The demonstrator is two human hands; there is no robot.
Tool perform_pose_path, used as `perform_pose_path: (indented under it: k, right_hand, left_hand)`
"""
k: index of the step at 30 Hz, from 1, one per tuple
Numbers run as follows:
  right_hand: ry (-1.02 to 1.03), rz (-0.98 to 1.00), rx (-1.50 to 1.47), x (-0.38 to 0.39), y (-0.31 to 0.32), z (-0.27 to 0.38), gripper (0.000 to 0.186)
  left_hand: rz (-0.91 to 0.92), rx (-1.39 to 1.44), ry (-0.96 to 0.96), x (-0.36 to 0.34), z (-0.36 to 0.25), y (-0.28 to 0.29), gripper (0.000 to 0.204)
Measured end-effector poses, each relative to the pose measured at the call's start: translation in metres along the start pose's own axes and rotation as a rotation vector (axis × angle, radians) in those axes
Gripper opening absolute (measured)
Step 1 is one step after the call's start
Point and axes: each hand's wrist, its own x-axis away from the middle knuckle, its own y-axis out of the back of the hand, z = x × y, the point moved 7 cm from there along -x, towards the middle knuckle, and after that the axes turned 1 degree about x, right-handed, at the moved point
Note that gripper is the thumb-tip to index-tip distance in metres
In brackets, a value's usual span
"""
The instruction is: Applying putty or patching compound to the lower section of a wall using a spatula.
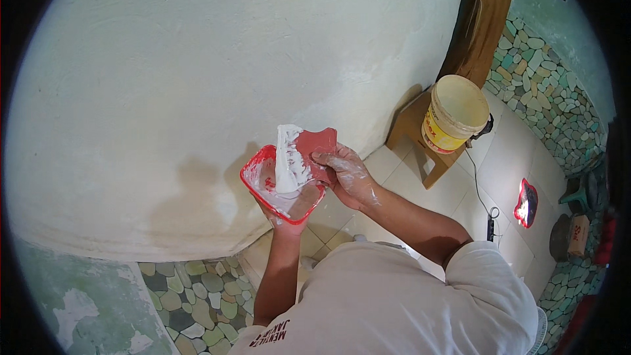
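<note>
In my right hand (353, 176) is a flat red putty spreader (318, 142), pinched between thumb and fingers. A thick band of white putty (286, 158) covers its left edge. My left hand (281, 223) supports a red rectangular tub (246, 177) from below, its fingers mostly hidden under it. White putty is smeared over the tub's inner walls. The spreader sits over the tub's upper right part; whether the two touch I cannot tell. Dried white smears mark my right hand and wrist.
A pale plastered wall (144, 79) rises in front. To the right, a white and yellow bucket (460, 108) stands on a brown stool (409, 138). A cable with a power strip (490, 229) and a red-rimmed object (526, 204) lie on the tiled floor (460, 190). A wooden post (490, 20) stands behind.
</note>
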Motion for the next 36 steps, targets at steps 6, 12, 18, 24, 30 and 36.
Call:
perform_pose_path:
  k: [6,12,18,24,30,36]
  right_hand:
    - [-0.002,-0.005,-0.006,0.0,0.0,-0.004,0.022]
    - [-0.022,-0.033,-0.01,0.0,0.01,-0.008,0.02]
    - [-0.046,-0.018,-0.002,-0.007,0.014,-0.011,0.022]
    - [-0.016,-0.022,0.066,-0.006,0.013,-0.002,0.026]
    - [-0.138,0.05,0.05,-0.018,0.025,-0.01,0.025]
    - [-0.174,0.068,0.039,-0.015,0.018,-0.008,0.025]
  left_hand:
    - [0.023,-0.017,0.022,0.0,0.003,0.012,0.062]
    - [0.06,-0.303,-0.057,0.002,0.0,-0.002,0.063]
    - [0.057,0.101,0.076,-0.003,0.01,0.011,0.076]
    - [0.124,0.199,0.084,-0.001,0.014,0.006,0.094]
    - [0.043,0.308,0.057,0.004,0.017,0.019,0.096]
    - [-0.029,0.206,-0.01,0.015,0.012,0.023,0.096]
